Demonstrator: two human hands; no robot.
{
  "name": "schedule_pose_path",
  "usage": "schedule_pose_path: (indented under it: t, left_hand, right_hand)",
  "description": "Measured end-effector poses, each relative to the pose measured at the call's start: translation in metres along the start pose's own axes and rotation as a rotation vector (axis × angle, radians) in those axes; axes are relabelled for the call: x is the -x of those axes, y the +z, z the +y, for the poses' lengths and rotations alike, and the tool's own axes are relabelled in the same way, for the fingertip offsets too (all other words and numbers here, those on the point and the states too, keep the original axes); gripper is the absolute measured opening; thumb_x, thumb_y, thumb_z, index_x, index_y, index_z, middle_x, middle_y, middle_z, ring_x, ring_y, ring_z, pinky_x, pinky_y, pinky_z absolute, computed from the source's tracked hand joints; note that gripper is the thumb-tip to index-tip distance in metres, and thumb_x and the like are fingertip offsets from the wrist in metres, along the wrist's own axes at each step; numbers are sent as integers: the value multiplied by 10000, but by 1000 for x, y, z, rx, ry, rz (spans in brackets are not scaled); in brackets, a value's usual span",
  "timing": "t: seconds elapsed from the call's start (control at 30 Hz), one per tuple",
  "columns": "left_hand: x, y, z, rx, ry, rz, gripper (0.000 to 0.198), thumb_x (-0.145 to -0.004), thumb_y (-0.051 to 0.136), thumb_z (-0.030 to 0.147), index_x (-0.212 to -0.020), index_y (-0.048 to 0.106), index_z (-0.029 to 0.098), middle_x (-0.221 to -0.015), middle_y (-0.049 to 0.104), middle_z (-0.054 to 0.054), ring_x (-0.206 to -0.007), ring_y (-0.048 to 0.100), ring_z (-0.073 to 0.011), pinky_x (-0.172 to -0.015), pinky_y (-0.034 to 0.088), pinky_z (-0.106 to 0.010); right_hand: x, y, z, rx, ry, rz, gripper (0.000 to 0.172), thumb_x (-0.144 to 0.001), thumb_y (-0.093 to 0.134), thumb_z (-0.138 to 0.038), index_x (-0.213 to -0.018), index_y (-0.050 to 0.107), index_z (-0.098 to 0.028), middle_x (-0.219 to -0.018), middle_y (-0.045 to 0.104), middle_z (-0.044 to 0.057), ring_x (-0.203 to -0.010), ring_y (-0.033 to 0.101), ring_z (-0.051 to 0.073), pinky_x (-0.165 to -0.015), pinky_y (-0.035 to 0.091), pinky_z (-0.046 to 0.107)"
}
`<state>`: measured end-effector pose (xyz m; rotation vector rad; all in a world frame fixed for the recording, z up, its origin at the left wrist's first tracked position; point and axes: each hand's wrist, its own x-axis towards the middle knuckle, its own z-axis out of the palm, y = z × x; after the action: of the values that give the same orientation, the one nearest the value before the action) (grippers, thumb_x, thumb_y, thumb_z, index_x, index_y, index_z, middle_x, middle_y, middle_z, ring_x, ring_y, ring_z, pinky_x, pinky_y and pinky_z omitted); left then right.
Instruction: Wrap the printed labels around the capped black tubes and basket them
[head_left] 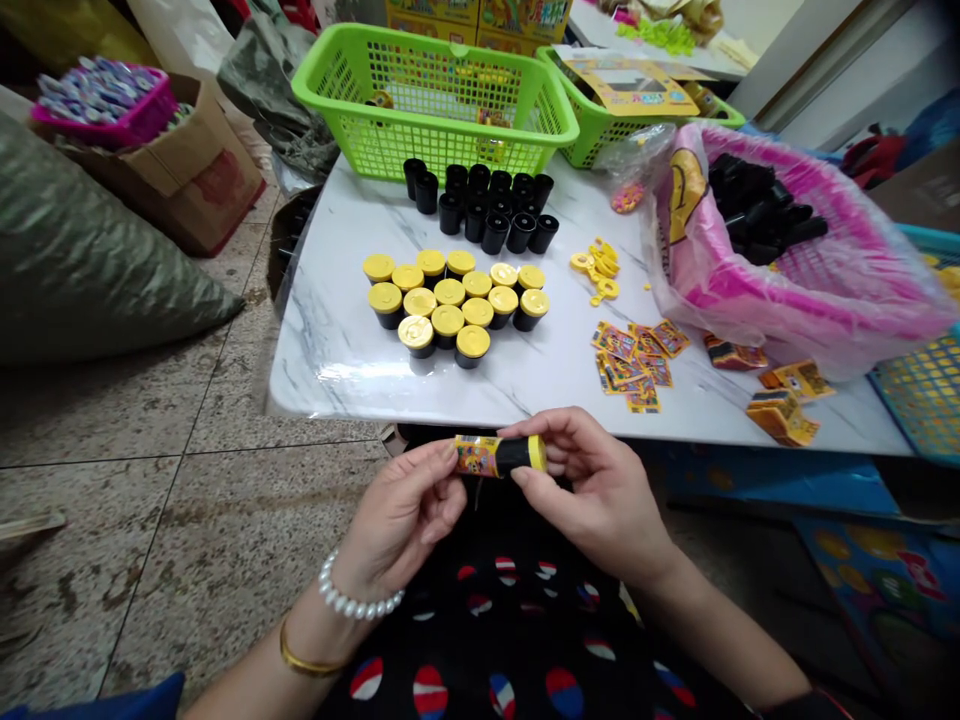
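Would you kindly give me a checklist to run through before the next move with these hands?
1. Left hand on the label: ok, pinching its left end.
2. Right hand on the tube: ok, holding it near the cap.
3. Cap on the tube: ok, at its right end.
4. Label covering the tube up to the cap: not ok, black shows between them.
5. Tube filling the label's far end: cannot tell.
6. More labels to hand: ok, loose on the table.

White marbled table [547,385] with black cups [495,236], yellow-capped cups [448,320], orange packets [616,341], green basket [356,128], pink basket [739,300]
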<state>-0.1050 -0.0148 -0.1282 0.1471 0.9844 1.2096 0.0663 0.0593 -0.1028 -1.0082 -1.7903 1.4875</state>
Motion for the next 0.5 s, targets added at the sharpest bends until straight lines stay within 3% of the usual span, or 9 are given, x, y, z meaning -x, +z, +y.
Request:
schedule_pose_path:
  t: [0.13, 0.2, 0.27, 0.33, 0.4, 0.5]
  left_hand:
    - [4, -2, 0, -72, 123, 133, 263, -751, 790, 344, -864, 737, 113, -472, 540, 32, -382, 341, -19, -370, 213, -127]
    - [8, -3, -1, -148, 239, 184, 259, -753, 799, 327, -913, 750, 130, -600, 630, -4, -449, 428, -38, -410, 317, -132]
    - [10, -4, -2, -226, 311, 137, 315, -749, 812, 290, -1030, 740, 165, -893, 727, -74, -629, 584, -96, -527, 463, -165]
    - [11, -3, -3, -262, 282, 3, 436, -737, 825, 248, -1152, 702, 200, -1140, 705, -114, -838, 658, -169, -683, 548, -231]
    - [10, -2, -3, -245, 190, -127, 439, -737, 824, 227, -1156, 695, 195, -1070, 722, -105, -829, 673, -179, -702, 562, -253]
    - [5, 2, -3, -212, 119, -178, 285, -771, 794, 234, -1034, 714, 158, -826, 720, -58, -641, 635, -126, -573, 534, -212]
  right_hand:
    - [7, -6, 6, 46, -68, 74, 255, -833, 692, -169, -1068, 620, -237, -1042, 712, 64, -909, 709, 189, -782, 605, 290]
    - [12, -9, 7, 49, -113, 59, 289, -815, 731, -172, -1076, 633, -247, -1048, 688, 62, -938, 692, 197, -784, 603, 290]
    - [16, -11, 7, 63, -190, 24, 333, -788, 772, -172, -1085, 644, -253, -1043, 666, 62, -962, 670, 206, -793, 597, 301]
    - [17, -13, 7, 102, -271, -7, 363, -775, 795, -176, -1098, 651, -255, -1035, 657, 65, -969, 656, 212, -816, 589, 327]
    - [16, -14, 7, 165, -319, -42, 393, -767, 811, -200, -1126, 658, -252, -1045, 650, 74, -969, 651, 216, -823, 587, 343]
    - [14, -17, 8, 241, -323, -75, 452, -781, 801, -234, -1204, 643, -241, -1089, 639, 91, -951, 657, 209, -761, 599, 318]
